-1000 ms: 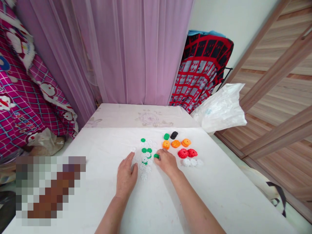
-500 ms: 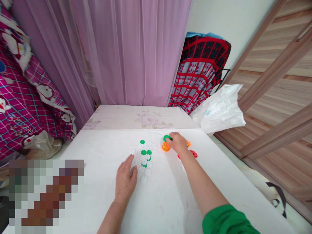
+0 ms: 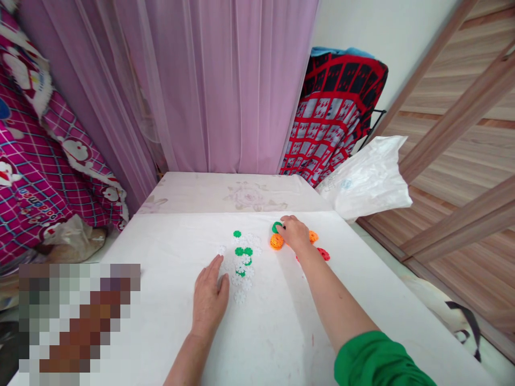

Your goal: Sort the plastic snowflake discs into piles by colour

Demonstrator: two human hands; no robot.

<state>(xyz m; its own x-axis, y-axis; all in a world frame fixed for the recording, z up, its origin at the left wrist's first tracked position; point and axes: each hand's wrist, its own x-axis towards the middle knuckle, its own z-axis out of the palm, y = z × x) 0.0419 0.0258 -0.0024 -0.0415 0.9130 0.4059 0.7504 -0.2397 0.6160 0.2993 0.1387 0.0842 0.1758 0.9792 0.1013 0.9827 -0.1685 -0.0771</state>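
Observation:
My left hand [image 3: 210, 294] lies open on the white cloth, fingers outstretched beside the scattered white snowflake discs [image 3: 240, 296]. Several green snowflake discs [image 3: 243, 251] are mixed in among the white ones. Farther right, my right hand [image 3: 295, 234] has its fingers closed at the edge of a green snowflake disc [image 3: 277, 227]. Just in front of that disc sits a small pile of orange snowflake discs [image 3: 276, 242]. More orange discs [image 3: 313, 236] and some red discs [image 3: 323, 254] show from behind my right hand and forearm, partly hidden.
The white cloth [image 3: 257, 343] covers the table, with a floral strip [image 3: 249, 198] at the far end. A white plastic bag [image 3: 366, 179] stands off the right far corner. Purple curtains [image 3: 221, 86] hang behind, and wooden wardrobe doors [image 3: 462, 161] rise on the right.
The view has shifted slightly. My right hand stays at the green disc, which now looks lower and flatter beside the orange pile. My left hand rests as before.

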